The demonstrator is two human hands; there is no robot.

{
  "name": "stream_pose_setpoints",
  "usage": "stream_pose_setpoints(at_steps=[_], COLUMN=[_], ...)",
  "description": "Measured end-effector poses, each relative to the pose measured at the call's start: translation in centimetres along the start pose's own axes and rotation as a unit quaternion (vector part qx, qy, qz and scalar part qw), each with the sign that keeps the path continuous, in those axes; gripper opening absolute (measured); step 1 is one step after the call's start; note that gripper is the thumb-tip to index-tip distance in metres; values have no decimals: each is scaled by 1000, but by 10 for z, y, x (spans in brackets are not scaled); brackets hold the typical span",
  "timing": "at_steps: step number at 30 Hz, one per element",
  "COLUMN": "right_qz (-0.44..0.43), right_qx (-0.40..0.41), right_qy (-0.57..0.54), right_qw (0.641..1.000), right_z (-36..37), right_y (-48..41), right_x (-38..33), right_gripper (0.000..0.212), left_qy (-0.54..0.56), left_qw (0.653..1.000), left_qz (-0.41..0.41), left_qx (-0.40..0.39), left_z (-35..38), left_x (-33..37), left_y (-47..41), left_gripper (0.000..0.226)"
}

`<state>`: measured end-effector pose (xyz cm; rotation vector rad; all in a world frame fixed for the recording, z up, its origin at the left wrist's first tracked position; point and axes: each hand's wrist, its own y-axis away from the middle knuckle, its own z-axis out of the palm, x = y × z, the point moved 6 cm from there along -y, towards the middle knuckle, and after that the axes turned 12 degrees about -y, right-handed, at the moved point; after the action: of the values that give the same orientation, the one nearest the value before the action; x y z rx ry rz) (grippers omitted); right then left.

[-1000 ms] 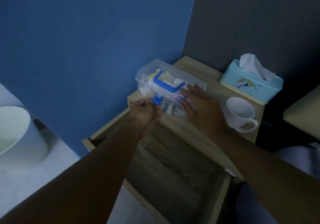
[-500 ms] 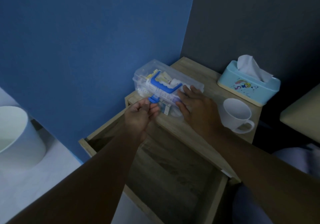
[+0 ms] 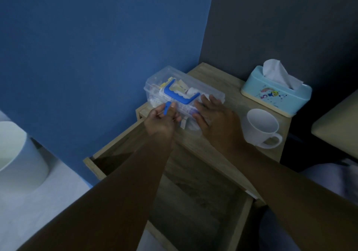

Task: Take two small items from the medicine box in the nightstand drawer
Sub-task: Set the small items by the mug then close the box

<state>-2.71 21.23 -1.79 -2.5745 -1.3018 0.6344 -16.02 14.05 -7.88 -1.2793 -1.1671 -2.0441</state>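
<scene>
Bare forearms, no sleeves, pale trousers (image 3: 329,175)

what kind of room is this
Probably a bedroom: a wooden nightstand with its drawer pulled open, and a tissue box and white mug on top.

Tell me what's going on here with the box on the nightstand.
A person is opening a clear medicine box that sits on top of the nightstand, above the open drawer. The left hand pinches the blue latch at the box's front, while the right hand lies flat on the lid to steady it. The lid looks closed, so nothing has been taken out yet. A white mug and a tissue box stand to the right.
</scene>
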Motion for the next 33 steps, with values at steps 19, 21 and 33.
stream_pose_setpoints(at_steps=[19, 21, 33], right_qz=[7, 10, 1], right_qx=[17, 13, 3], right_qy=[-37, -44, -65], right_qw=[999, 999, 998], right_z=[-1, 0, -5], right_y=[1, 1, 1], right_x=[2, 1, 1], right_gripper=[39, 40, 39], left_qy=[-27, -55, -173], left_qw=[996, 995, 978], left_qz=[-23, -16, 44], left_qx=[83, 87, 106], left_z=[-15, -18, 6], left_x=[-8, -7, -15], left_y=[3, 1, 7], left_gripper=[24, 23, 35])
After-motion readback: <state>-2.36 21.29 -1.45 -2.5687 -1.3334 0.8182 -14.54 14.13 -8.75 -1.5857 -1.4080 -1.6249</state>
